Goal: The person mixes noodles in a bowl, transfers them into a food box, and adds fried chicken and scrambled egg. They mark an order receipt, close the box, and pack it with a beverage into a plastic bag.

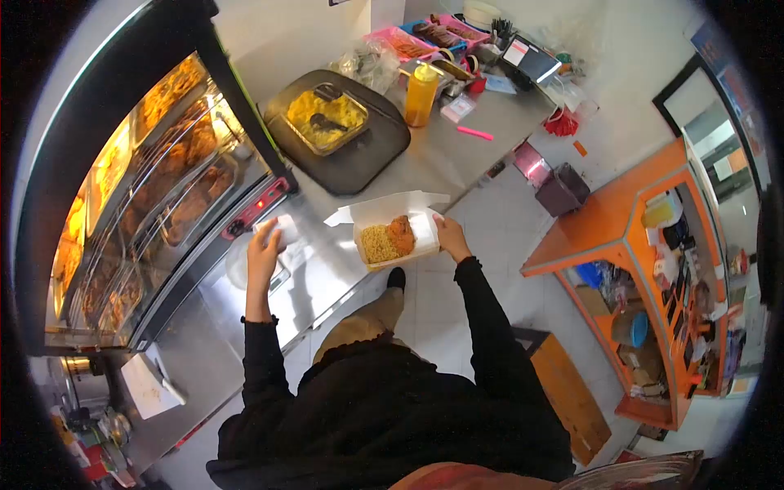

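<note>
right hand (451,235): closed on the right side of the open box (423,233), which contains rice (378,244) and a fried piece (401,236), by the counter (457,159)'s front edge; forearm angled forward and inward. left hand (263,245): fingers partly curled, over the counter beside the display case (155,327); whether it grips anything cannot be told; forearm extended forward.

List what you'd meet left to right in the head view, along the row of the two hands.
Heated display cabinet → left hand → open takeaway box, with yellow grains left and a fried-looking piece right → right hand on the box's right edge → orange shelf unit.
</note>
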